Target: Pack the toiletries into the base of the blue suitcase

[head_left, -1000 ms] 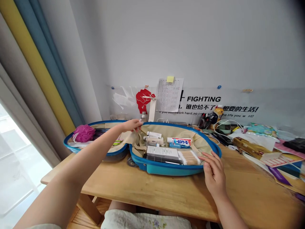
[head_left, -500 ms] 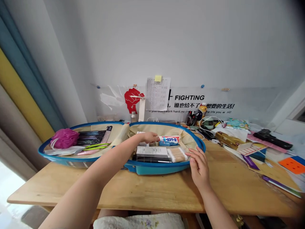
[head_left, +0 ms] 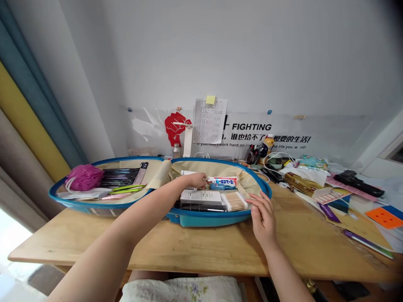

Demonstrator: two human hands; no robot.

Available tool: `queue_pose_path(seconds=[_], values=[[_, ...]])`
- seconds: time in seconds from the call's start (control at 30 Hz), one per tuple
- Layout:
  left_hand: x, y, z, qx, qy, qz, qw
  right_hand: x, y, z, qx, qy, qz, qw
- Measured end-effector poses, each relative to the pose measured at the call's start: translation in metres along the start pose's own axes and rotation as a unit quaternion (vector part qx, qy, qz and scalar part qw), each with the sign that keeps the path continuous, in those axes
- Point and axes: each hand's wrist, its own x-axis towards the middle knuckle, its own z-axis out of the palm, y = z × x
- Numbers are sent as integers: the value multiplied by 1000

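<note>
An open blue suitcase [head_left: 201,219] lies on the wooden table [head_left: 220,247]. The left hand [head_left: 195,180] reaches into its right half, fingertips apparently touching the toothpaste box [head_left: 224,181]. At four o'clock from it, the right hand [head_left: 262,218] rests open at the rim, beside the cotton swabs [head_left: 234,201].

Soft daylight, wide-angle view

Bright glare blows out the window [head_left: 9,235] at lower left; shadows stay faint, edges bend and darken at the corners, and far clutter looks perhaps slightly soft.
</note>
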Motion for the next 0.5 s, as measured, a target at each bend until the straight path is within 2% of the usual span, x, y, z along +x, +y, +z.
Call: queue_pose_path(seconds=[0.1, 0.2, 0.5], values=[[1, 2, 1, 62, 48, 9, 997, 0, 1, 0, 2, 0, -2, 1000], [4, 6, 4, 108, 74, 27, 991, 0, 1, 0, 3, 0, -2, 1000], [10, 10, 13, 162, 64, 57, 983, -1, 0, -1, -9, -6, -2, 1000]])
